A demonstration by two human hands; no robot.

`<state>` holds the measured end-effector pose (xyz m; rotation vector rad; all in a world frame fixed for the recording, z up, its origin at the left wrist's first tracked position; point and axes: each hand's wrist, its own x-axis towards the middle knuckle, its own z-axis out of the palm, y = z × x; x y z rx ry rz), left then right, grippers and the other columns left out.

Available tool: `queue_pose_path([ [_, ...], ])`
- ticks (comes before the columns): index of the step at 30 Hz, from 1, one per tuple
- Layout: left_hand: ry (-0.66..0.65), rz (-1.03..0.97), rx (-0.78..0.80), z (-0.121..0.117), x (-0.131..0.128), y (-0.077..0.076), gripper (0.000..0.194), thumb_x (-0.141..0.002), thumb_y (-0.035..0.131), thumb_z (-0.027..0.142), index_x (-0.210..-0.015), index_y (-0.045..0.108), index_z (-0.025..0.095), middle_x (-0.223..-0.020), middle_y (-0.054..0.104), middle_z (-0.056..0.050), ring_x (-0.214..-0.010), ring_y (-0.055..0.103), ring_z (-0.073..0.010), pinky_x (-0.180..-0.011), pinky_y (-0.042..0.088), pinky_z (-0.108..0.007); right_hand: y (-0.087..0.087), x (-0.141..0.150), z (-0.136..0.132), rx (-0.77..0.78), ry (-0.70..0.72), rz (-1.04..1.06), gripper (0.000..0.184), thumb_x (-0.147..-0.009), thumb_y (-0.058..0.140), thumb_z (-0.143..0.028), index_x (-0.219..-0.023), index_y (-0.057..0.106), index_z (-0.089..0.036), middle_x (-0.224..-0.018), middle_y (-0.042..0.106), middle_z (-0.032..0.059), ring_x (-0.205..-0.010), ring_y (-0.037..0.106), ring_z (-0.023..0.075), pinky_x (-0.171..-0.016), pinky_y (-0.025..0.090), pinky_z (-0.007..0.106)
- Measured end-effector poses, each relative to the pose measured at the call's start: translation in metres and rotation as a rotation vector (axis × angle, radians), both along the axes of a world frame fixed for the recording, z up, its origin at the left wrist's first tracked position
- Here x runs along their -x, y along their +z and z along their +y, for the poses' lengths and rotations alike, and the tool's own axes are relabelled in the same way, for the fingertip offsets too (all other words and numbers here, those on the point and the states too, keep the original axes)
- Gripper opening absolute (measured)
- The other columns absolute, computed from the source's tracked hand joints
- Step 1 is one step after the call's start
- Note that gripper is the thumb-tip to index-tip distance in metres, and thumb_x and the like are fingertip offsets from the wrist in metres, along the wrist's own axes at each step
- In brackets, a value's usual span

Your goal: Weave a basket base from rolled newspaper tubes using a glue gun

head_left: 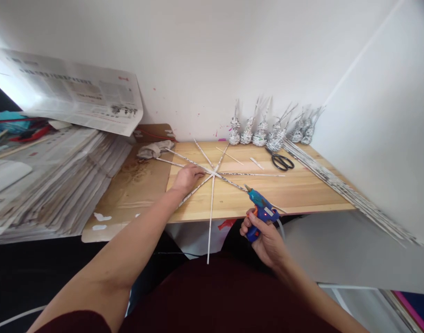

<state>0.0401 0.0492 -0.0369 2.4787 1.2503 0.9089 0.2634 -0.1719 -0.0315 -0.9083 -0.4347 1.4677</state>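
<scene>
My right hand (265,240) is wrapped round the handle of a blue hot glue gun (263,208). A small light glows on its side, and its nozzle points up and left, near the end of one spoke. Several rolled newspaper sticks cross at one centre on the table and form a star (213,174). My left hand (188,178) is at the left of that centre, its fingers closed on a newspaper stick there. The fingertips are partly hidden. One stick (210,222) of the star reaches over the front edge of the table.
Woven newspaper gourd shapes (259,133) stand along the wall. Black-handled scissors (282,161) lie before them, left of a bundle of paper sticks (322,173) that overhangs the wooden board (302,199). A newspaper stack (104,171) and a crumpled cloth (155,149) are at left.
</scene>
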Motion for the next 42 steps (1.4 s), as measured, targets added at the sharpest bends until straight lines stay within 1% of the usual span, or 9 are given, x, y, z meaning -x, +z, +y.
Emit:
queue_pose_path([
  [5,-0.021,-0.001,-0.027,0.002,-0.001,-0.001,0.011,-0.083,0.066,0.016,-0.084,0.076,0.021,-0.089,0.074,-0.004,-0.090,0.066,-0.0198,-0.087,0.052,-0.033,0.001,0.001,0.001,-0.008,-0.006,0.010,0.021,-0.076,0.080,-0.029,-0.089,0.065,-0.022,-0.070,0.054,-0.0027,-0.063,0.051,0.0111,-0.060,0.044,0.026],
  [11,-0.019,0.004,-0.013,-0.007,-0.001,-0.001,0.012,-0.083,0.065,0.015,-0.077,0.074,0.021,-0.085,0.073,-0.004,-0.090,0.065,-0.0207,-0.087,0.051,-0.034,0.001,-0.001,0.001,-0.020,-0.016,0.009,0.018,-0.078,0.079,-0.028,-0.088,0.065,-0.022,-0.071,0.055,-0.0025,-0.063,0.050,0.0110,-0.059,0.043,0.025],
  [16,0.060,0.003,0.020,-0.009,-0.002,-0.001,0.013,-0.085,0.064,0.018,-0.088,0.076,0.020,-0.090,0.073,-0.006,-0.089,0.065,-0.0214,-0.087,0.051,-0.035,0.000,-0.001,0.002,-0.018,-0.008,-0.004,0.020,-0.077,0.080,-0.030,-0.089,0.065,-0.022,-0.070,0.054,-0.0028,-0.063,0.051,0.0113,-0.060,0.043,0.025],
  [19,0.065,0.010,0.027,-0.006,-0.004,0.000,0.014,-0.085,0.064,0.018,-0.091,0.077,0.020,-0.092,0.073,-0.006,-0.091,0.065,-0.0213,-0.088,0.051,-0.035,-0.001,0.000,0.002,-0.022,-0.008,-0.001,0.020,-0.078,0.079,-0.029,-0.089,0.065,-0.023,-0.071,0.055,-0.0029,-0.063,0.051,0.0113,-0.060,0.043,0.026],
  [24,0.054,0.012,0.043,-0.003,-0.011,0.003,0.011,-0.084,0.065,0.019,-0.084,0.076,0.021,-0.088,0.073,-0.005,-0.090,0.064,-0.0208,-0.086,0.051,-0.033,0.001,0.005,0.004,-0.007,0.002,0.018,0.021,-0.077,0.080,-0.029,-0.090,0.065,-0.023,-0.071,0.055,-0.0028,-0.064,0.052,0.0117,-0.060,0.043,0.026],
  [29,0.053,0.044,-0.004,-0.001,-0.015,0.001,0.013,-0.085,0.062,0.018,-0.080,0.074,0.020,-0.085,0.071,-0.006,-0.089,0.063,-0.0209,-0.085,0.051,-0.033,0.005,0.005,0.006,0.004,-0.009,0.030,0.024,-0.074,0.082,-0.029,-0.090,0.065,-0.024,-0.069,0.055,-0.0033,-0.063,0.051,0.0119,-0.060,0.043,0.026],
  [33,0.050,0.047,-0.018,-0.004,-0.013,0.000,0.013,-0.085,0.062,0.015,-0.078,0.072,0.019,-0.085,0.070,-0.007,-0.089,0.063,-0.0216,-0.085,0.050,-0.034,0.005,0.001,0.007,-0.015,-0.011,0.023,0.022,-0.076,0.080,-0.029,-0.091,0.065,-0.023,-0.070,0.055,-0.0032,-0.063,0.052,0.0116,-0.061,0.042,0.026],
  [36,0.025,0.008,-0.006,-0.009,-0.009,0.000,0.013,-0.085,0.061,0.015,-0.078,0.071,0.018,-0.086,0.071,-0.006,-0.089,0.063,-0.0212,-0.086,0.050,-0.034,0.004,0.000,0.007,-0.027,-0.007,0.015,0.023,-0.076,0.080,-0.029,-0.091,0.064,-0.023,-0.070,0.056,-0.0031,-0.064,0.053,0.0118,-0.061,0.043,0.026],
  [42,0.029,-0.074,0.030,-0.015,-0.003,-0.001,0.015,-0.087,0.060,0.017,-0.092,0.074,0.020,-0.095,0.072,-0.006,-0.092,0.064,-0.0199,-0.089,0.051,-0.033,0.004,0.002,0.007,-0.007,-0.003,0.019,0.026,-0.074,0.081,-0.031,-0.091,0.064,-0.023,-0.070,0.057,-0.0032,-0.062,0.053,0.0122,-0.061,0.043,0.027],
])
